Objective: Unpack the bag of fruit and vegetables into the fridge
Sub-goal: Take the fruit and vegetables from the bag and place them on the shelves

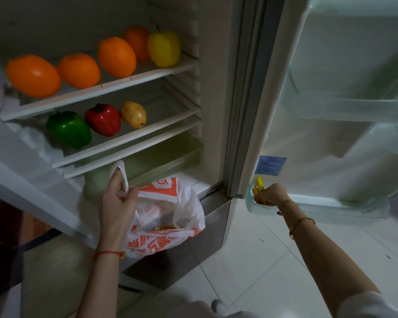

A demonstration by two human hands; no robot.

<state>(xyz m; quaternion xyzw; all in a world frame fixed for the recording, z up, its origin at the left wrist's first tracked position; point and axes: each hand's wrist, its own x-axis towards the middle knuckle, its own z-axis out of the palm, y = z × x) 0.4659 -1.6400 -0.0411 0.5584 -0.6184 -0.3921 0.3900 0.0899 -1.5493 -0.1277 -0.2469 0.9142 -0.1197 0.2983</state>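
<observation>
Hanging from your left hand (118, 198) by one handle, the plastic bag (168, 216) sits in front of the fridge's lower edge, its mouth sagging open; something orange-brown shows at the bottom. It is thin, limp film that will likely collapse or swing if you let the handle slip, so keep your fingers hooked through that loop and reach in through the open side. What remains looks light.

Your right hand (272, 194) is well apart from the left, closed around a small orange and yellow item (259, 189) at the lowest door bin (319, 208); what it is I cannot tell. It looks small enough for a fingertip pinch, and the bin's low wall should keep it in.

Inside, four oranges (33, 75) and a yellow apple (163, 48) line the top shelf (147, 72). Below lie a green pepper (69, 129), a red pepper (102, 119) and a yellowish fruit (133, 114). These are smooth and round, so they may roll.
</observation>
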